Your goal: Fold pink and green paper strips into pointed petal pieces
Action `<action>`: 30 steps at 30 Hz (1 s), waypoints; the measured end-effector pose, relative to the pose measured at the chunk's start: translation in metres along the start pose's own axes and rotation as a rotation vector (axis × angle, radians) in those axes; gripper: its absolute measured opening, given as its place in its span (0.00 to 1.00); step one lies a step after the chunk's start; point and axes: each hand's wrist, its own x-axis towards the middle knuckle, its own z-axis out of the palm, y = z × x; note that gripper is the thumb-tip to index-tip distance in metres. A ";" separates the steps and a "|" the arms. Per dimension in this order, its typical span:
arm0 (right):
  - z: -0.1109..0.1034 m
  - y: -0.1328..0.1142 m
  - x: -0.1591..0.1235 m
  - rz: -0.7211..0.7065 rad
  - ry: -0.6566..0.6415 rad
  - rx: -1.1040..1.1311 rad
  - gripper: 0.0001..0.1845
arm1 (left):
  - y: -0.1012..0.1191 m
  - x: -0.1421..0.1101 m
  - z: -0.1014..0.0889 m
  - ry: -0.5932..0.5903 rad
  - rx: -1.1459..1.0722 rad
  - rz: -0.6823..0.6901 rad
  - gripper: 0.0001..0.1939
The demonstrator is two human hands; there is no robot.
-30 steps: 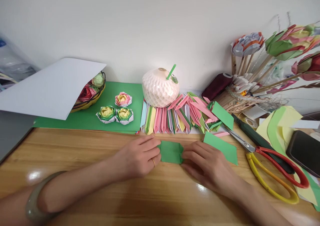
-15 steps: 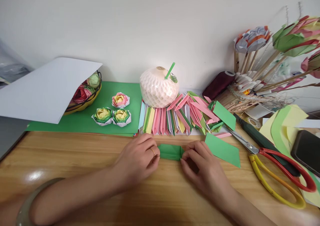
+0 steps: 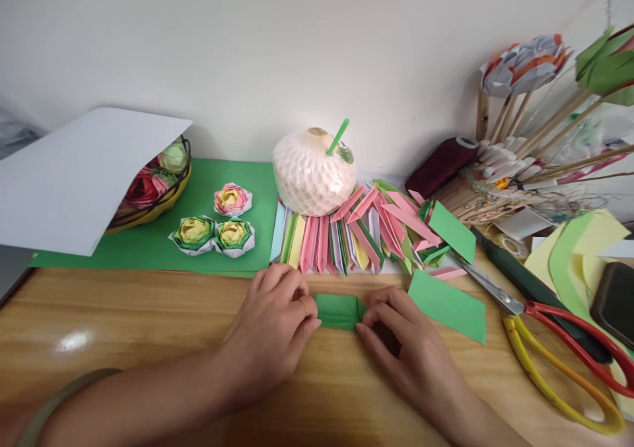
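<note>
A small green paper strip (image 3: 339, 311), creased with its edges folded in, lies low over the wooden table between my hands. My left hand (image 3: 275, 318) pinches its left end between thumb and curled fingers; a thin ring is on one finger. At the other end, my right hand (image 3: 403, 344) pinches the strip's right edge, where a corner stands slightly folded up. The fingers cover both ends of the paper. Just right of my right hand lies a flat green paper rectangle (image 3: 448, 307).
Behind my hands are several folded paper pieces (image 3: 317, 242) and a white netted coconut (image 3: 314, 173) with a green straw. Paper flowers (image 3: 232, 236) sit on green sheets at left, by a basket (image 3: 168, 199). Scissors (image 3: 515, 302) and a dark-handled tool (image 3: 545, 308) lie right.
The view has shifted slightly, so things at the right sit further right. Both hands keep their pinch on the green strip, with little visible change in its fold.
</note>
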 end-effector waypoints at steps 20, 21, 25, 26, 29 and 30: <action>0.005 0.000 0.005 -0.031 0.026 -0.060 0.07 | 0.002 0.004 0.007 -0.020 0.025 -0.101 0.06; 0.004 0.000 0.005 -0.035 0.029 -0.060 0.07 | 0.002 0.003 0.007 -0.021 0.029 -0.100 0.06; 0.004 0.001 0.005 -0.039 0.028 -0.055 0.07 | 0.001 0.002 0.007 -0.039 0.018 -0.107 0.06; 0.004 0.001 0.004 -0.037 0.027 -0.056 0.07 | 0.001 0.002 0.007 -0.044 0.011 -0.108 0.06; 0.006 0.002 0.003 -0.033 0.021 -0.068 0.07 | 0.001 0.001 0.007 -0.054 -0.003 -0.108 0.06; 0.006 0.002 0.003 -0.031 0.018 -0.075 0.07 | 0.001 0.002 0.007 -0.059 -0.007 -0.109 0.06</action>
